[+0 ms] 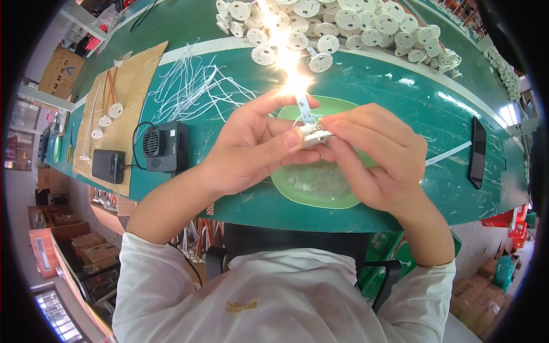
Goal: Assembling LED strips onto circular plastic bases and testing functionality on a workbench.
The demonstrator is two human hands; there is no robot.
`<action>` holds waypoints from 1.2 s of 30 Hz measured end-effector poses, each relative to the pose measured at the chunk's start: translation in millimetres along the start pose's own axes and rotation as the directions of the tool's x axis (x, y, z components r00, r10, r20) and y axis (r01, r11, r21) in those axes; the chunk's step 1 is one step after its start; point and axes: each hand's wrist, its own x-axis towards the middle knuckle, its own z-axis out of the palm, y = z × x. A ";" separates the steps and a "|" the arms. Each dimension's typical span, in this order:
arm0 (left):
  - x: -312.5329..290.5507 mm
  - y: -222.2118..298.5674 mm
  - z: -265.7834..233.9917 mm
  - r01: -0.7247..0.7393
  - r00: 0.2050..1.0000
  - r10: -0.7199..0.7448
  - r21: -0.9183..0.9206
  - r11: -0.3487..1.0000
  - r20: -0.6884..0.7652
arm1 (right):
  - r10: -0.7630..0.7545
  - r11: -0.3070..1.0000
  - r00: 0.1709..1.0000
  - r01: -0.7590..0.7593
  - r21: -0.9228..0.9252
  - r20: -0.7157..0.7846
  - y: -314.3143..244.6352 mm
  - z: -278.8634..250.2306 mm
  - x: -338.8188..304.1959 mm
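Both hands meet over the middle of the table. My left hand (pixel 246 146) is closed, its thumb and fingers round a small white round base (pixel 316 138) with a narrow light strip (pixel 303 107) standing up from it. The strip is lit and its upper part is lost in glare. Thin white wires loop beside the strip's foot. My right hand (pixel 383 151) pinches the base from the right, and its fingertips press near the wires. What exactly lies between those fingertips is too small to make out. Beneath both hands lies a pale green oval tray (pixel 317 201).
Loose white wires (pixel 194 86) spread at left. Near them are a black vented device (pixel 166 147), a black box (pixel 108 166) and cardboard (pixel 134 71) with several discs on rods. White round lamp bases (pixel 347 19) pile at the back. A phone-like black slab (pixel 477 153) lies right.
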 end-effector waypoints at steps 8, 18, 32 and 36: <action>2.1 -3.6 6.0 -0.061 0.995 0.077 0.215 0.975 -0.069 | 0.021 0.996 0.999 -0.023 -0.086 -0.027 0.0 -0.4 -1.4; 7.4 5.7 2.8 -0.138 0.935 0.271 0.467 0.873 -0.230 | 0.355 0.935 0.842 -0.330 -0.132 0.406 3.9 -17.8 -5.8; 4.0 4.5 4.8 -0.095 0.967 0.191 0.462 0.882 -0.167 | 0.260 0.958 0.801 -0.286 -0.038 0.539 6.1 -6.9 -9.1; 1.8 6.2 5.2 -0.120 0.965 0.190 0.343 0.932 -0.178 | 0.512 0.806 0.801 -0.573 0.148 0.311 -6.7 -6.4 -0.9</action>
